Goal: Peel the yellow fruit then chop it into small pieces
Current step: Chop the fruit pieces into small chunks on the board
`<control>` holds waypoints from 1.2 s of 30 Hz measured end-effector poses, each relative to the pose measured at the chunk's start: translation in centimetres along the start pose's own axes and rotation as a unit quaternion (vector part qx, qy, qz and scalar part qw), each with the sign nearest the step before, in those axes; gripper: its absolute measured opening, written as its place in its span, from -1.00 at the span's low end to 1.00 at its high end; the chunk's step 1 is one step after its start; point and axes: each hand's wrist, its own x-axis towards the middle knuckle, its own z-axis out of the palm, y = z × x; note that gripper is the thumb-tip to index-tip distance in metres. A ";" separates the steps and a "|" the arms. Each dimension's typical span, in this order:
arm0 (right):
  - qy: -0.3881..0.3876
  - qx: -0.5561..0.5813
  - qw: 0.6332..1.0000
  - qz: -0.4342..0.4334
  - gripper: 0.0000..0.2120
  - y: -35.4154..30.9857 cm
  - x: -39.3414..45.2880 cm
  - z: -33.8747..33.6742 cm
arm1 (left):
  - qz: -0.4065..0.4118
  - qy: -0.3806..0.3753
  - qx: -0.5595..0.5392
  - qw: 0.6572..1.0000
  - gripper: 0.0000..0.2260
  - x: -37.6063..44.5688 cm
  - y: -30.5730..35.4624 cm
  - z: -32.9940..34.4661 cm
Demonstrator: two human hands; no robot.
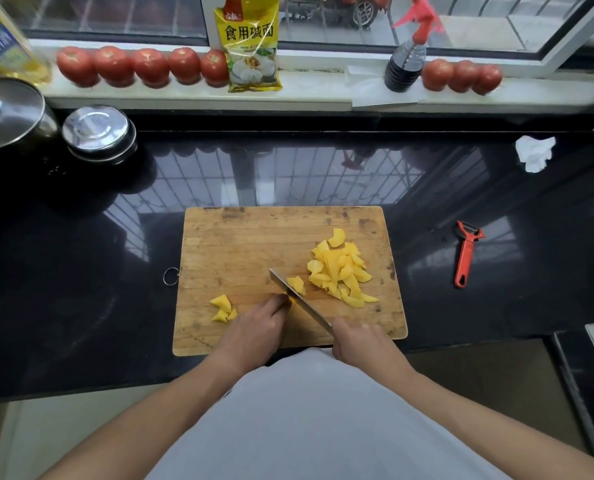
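Right hand (pixel 361 341) grips our knife (pixel 299 299), left hand (pixel 257 327) pinches the last fruit piece (pixel 290 301) mid-board; chopping nearly done, next slice needs fingertips clear

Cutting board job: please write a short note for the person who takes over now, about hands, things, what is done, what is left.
Right hand grips the knife handle; the blade lies across the cutting board, a few pieces on it.
Left hand, fingers curled, steadies a bit of fruit against the blade; that bit is mostly hidden.
Big pile of pieces on the board's right side, small pile to the left of the left hand.
Peeler lies on the counter, right of the board.
Done: no peel visible, most is chopped.
Left: cut the last bit, perhaps the larger pieces.
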 end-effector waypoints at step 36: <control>0.093 0.060 0.994 0.003 -0.90 -1.6 1.6 0.2 | -0.009 -0.023 0.082 0.996 -0.47 -1.9 1.1 0.4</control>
